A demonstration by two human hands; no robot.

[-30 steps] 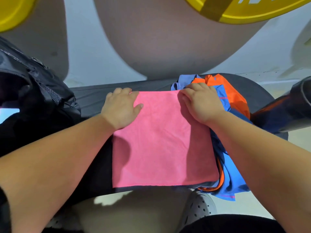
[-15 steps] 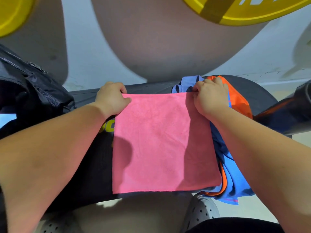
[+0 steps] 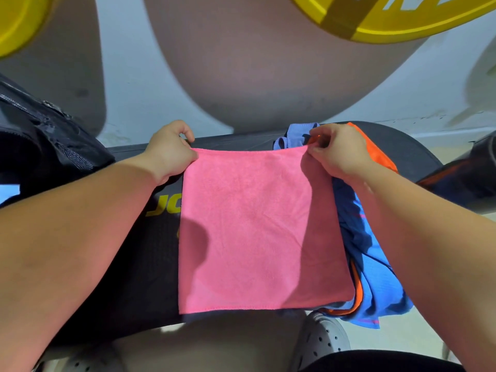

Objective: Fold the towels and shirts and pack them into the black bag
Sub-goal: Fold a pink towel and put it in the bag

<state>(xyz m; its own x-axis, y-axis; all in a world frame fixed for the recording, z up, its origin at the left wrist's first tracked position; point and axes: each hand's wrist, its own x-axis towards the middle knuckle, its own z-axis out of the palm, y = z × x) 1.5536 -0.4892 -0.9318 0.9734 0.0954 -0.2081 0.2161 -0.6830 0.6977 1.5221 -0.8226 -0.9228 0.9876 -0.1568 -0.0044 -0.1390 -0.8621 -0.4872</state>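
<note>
A pink towel (image 3: 257, 229) lies spread flat over a dark bench (image 3: 241, 139). My left hand (image 3: 169, 151) pinches its far left corner and my right hand (image 3: 338, 151) pinches its far right corner; both corners are slightly lifted. Under the towel's right side lies a crumpled blue and orange shirt (image 3: 373, 267) that hangs over the bench's near edge. A black garment with yellow lettering (image 3: 161, 210) lies under the towel's left side. The black bag (image 3: 43, 149) stands at the left, beside my left forearm.
A dark cylindrical object (image 3: 461, 181) sticks in from the right edge. Yellow discs (image 3: 402, 22) hang at the top. Pale floor lies beyond the bench. My grey perforated shoe (image 3: 322, 342) shows below the bench's near edge.
Both hands slid from resting flat on the towel's far part to its two far corners and pinched them. The corners have risen a little off the bench.
</note>
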